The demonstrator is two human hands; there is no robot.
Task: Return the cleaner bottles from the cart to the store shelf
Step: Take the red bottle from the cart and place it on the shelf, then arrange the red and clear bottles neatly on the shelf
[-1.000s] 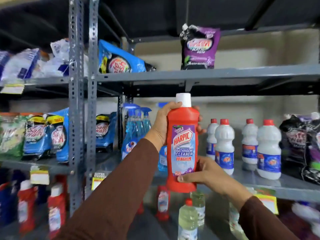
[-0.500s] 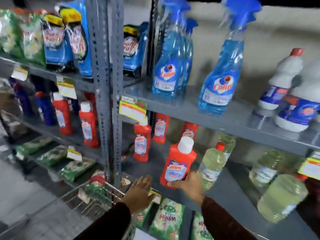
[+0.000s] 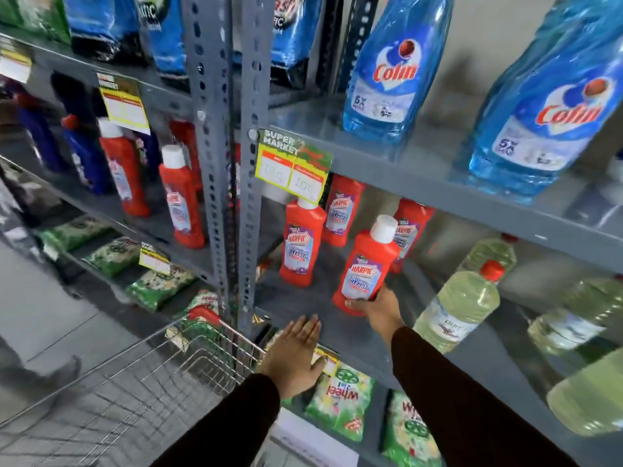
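Observation:
A red Harpic cleaner bottle [image 3: 365, 264] with a white cap stands on the grey lower shelf [image 3: 337, 326], leaning slightly. My right hand [image 3: 377, 305] grips its base from the front. Three more red Harpic bottles [image 3: 301, 246] stand behind and left of it on the same shelf. My left hand [image 3: 296, 355] lies flat and open on the shelf's front edge, holding nothing. The wire cart [image 3: 141, 389] sits at the lower left, beside the shelf post; its contents are blurred.
Pale yellow-green bottles [image 3: 462, 305] crowd the same shelf to the right. Blue Colin spray bottles [image 3: 391, 72] stand on the shelf above. A grey upright post [image 3: 232, 156] divides the racks. Green detergent packs [image 3: 340, 402] lie below. A shoe [image 3: 64, 369] shows on the floor at left.
The view swung from the upper shelves down to the lower one. The red bottle came down with my right hand onto the shelf. My left hand let go and moved to the shelf edge.

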